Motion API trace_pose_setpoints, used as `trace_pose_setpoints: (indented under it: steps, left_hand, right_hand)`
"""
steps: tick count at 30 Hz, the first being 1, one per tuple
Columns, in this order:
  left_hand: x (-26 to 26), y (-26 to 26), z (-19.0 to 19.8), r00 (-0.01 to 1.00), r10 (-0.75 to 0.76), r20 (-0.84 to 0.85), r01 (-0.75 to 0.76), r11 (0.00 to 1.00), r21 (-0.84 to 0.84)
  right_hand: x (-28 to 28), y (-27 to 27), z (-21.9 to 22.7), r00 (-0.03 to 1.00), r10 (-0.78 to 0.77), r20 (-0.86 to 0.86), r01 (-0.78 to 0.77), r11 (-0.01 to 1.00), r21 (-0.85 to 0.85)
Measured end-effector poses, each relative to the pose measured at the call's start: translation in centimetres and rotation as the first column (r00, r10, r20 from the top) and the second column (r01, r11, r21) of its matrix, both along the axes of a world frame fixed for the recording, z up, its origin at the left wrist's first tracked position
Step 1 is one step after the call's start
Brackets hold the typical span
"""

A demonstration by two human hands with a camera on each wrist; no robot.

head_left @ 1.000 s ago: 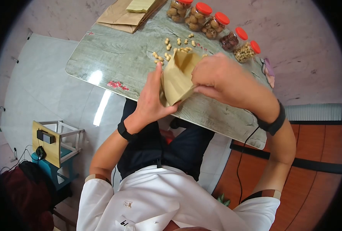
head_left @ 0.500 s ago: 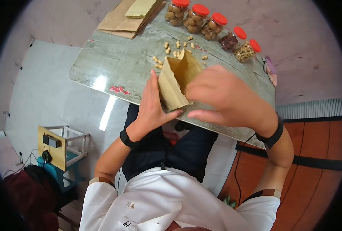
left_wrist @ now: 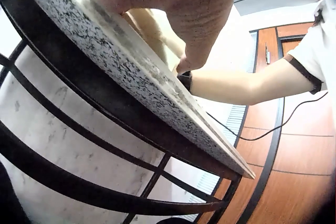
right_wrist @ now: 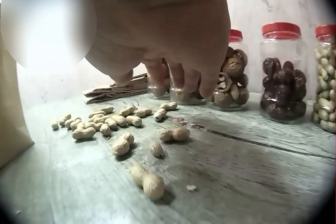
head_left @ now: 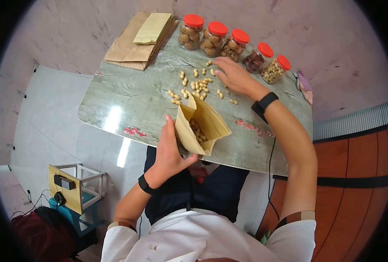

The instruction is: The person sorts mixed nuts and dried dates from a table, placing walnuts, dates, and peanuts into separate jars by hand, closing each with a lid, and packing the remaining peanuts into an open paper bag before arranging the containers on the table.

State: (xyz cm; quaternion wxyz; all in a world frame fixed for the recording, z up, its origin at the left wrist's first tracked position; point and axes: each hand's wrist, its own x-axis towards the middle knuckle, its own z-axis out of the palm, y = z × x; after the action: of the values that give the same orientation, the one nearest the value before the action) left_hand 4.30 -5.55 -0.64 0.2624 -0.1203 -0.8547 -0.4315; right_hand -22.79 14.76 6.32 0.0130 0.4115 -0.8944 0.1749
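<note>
My left hand (head_left: 170, 150) holds a brown paper bag (head_left: 186, 134) near the table's front edge, with its thumb low on the bag and its fingers along the left side. The bag's mouth gapes, and peanuts (head_left: 198, 132) lie inside. Loose peanuts (head_left: 194, 85) are scattered on the table behind it. Over the far side of these reaches my right hand (head_left: 235, 77), palm down. In the right wrist view, its relaxed fingers (right_wrist: 209, 80) hang above the tabletop with no nut visible in them. The left wrist view shows the bag (left_wrist: 149, 30) mostly hidden behind the left hand.
Red-lidded jars line the table's back: walnuts (head_left: 189, 37) at left, then dark dates (head_left: 254, 62), and peanuts (head_left: 273, 72) at right. Folded paper bags (head_left: 128, 46) lie at the back left. A pink cloth (head_left: 305, 85) sits at the right edge. A black cable (head_left: 270, 174) hangs nearby.
My right hand has left the bag's mouth and moved up and away to the far peanuts. The left hand still holds the bag, whose inside now shows peanuts.
</note>
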Motion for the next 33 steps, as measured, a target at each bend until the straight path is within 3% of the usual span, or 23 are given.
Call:
trace_pose_setpoints:
  steps: [5,7,11,13,14,16,17,19,22,29,31,33]
  left_hand:
    - [0.0,-0.1,-0.6,0.999,-0.029,-0.032,0.03,0.999,0.033]
    - [0.1,-0.2,-0.6,1.0,-0.014,-0.007,0.014,0.998,0.068]
    - [-0.1,-0.4,-0.4,0.999,-0.039,-0.017,0.04,0.996,0.084]
    - [-0.2,-0.4,-0.4,0.996,-0.074,-0.053,0.08,0.991,0.103]
    - [-0.3,-0.4,-0.5,0.997,-0.059,-0.043,0.064,0.991,0.114]
    - [-0.4,-0.4,-0.5,0.995,-0.08,-0.066,0.084,0.995,0.062]
    - [-0.5,-0.4,-0.4,0.995,-0.079,-0.062,0.083,0.994,0.065]
    - [-0.4,-0.3,-0.4,0.996,-0.068,-0.054,0.072,0.995,0.067]
    - [-0.4,-0.4,-0.5,0.995,-0.066,-0.071,0.07,0.996,0.059]
    - [-0.6,-0.4,-0.5,0.994,-0.053,-0.091,0.06,0.996,0.071]
    - [-0.5,-0.4,-0.6,0.994,-0.07,-0.085,0.076,0.994,0.072]
    - [-0.5,-0.4,-0.6,0.994,-0.065,-0.085,0.071,0.995,0.071]
  right_hand:
    - [-2.6,-2.8,-2.7,1.0,0.002,-0.01,-0.002,0.998,0.056]
    - [-2.3,-3.4,-2.5,0.996,-0.088,-0.033,0.09,0.993,0.07]
    - [0.9,-4.4,-0.3,0.994,0.002,0.105,-0.01,0.998,0.069]
    - [2.4,-5.0,0.4,0.998,0.056,-0.037,-0.056,0.998,-0.016]
    - [2.7,-5.6,0.5,0.997,0.07,-0.025,-0.071,0.997,-0.006]
    - [3.8,-7.4,0.4,0.892,0.376,-0.25,-0.381,0.924,0.031]
    - [4.5,-8.4,0.5,0.893,0.377,-0.245,-0.382,0.924,0.032]
    - [5.8,-10.2,0.2,0.755,0.619,-0.216,-0.624,0.78,0.054]
    - [5.5,-10.7,-2.7,0.677,0.675,-0.294,-0.683,0.725,0.089]
    - [3.4,-4.9,-1.7,0.751,0.558,-0.352,-0.532,0.828,0.177]
    - [3.9,-4.9,0.2,0.851,0.477,-0.22,-0.461,0.879,0.12]
    - [3.4,-6.0,0.4,0.893,0.402,-0.201,-0.395,0.915,0.077]
